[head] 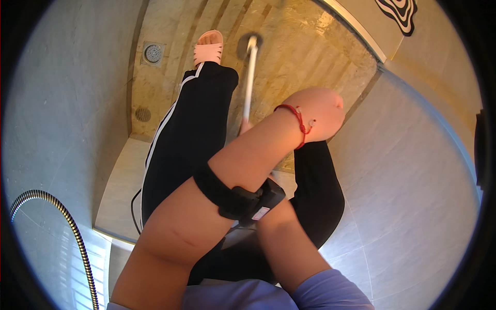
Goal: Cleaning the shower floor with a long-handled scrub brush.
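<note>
A white pole [250,77] slopes down to the wet floor, its round dark head [250,45] blurred; the kind of tool cannot be told. My right hand [245,126] is around the pole's near end, mostly hidden beneath my left forearm. Crossing over it, my left arm reaches to the right, with a red cord bracelet at the wrist. My left hand [319,112] lies at my right knee, its fingers curled out of sight, so its grip cannot be judged. A black strap with a small black device [255,201] is around my left forearm.
A square floor drain [152,53] and a round drain cover [143,114] are set in the yellowish-brown stone floor. My foot in a pink slipper [208,52] stands near the pole's head. A metal shower hose [73,228] hangs at left. Grey walls flank both sides.
</note>
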{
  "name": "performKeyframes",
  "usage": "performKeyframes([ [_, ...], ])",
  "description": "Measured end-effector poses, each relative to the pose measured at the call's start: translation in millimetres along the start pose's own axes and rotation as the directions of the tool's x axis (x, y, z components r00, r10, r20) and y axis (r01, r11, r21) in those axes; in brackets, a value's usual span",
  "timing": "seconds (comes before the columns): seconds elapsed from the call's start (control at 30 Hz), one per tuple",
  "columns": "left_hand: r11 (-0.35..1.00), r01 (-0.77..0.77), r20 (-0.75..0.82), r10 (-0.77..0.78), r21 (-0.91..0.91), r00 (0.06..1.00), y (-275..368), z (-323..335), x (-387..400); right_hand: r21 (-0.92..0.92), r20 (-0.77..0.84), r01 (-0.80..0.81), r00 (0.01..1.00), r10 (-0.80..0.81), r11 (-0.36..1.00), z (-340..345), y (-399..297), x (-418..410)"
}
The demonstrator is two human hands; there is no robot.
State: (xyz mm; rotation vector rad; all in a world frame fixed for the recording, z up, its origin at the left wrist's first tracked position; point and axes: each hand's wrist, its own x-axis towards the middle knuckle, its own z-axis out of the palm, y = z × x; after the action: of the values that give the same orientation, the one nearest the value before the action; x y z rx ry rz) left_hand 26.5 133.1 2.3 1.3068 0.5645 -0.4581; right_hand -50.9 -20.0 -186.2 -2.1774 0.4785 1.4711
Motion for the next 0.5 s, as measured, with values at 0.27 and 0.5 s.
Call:
performKeyframes([
  [0.27,0.993,0.021,-0.107,-0.009,0.115,0.994,0.7,-11.2,-11.3,-0.176,0.019,0.126,0.992,-0.125,0.976,-20.4,-45.6,40.4],
  [0.5,0.999,-0.044,-0.146,0.042,-0.011,0.988,-11.0,-20.6,-12.7,-0.055,0.164,0.335,0.932,-0.323,0.940,-17.6,11.4,-21.5],
])
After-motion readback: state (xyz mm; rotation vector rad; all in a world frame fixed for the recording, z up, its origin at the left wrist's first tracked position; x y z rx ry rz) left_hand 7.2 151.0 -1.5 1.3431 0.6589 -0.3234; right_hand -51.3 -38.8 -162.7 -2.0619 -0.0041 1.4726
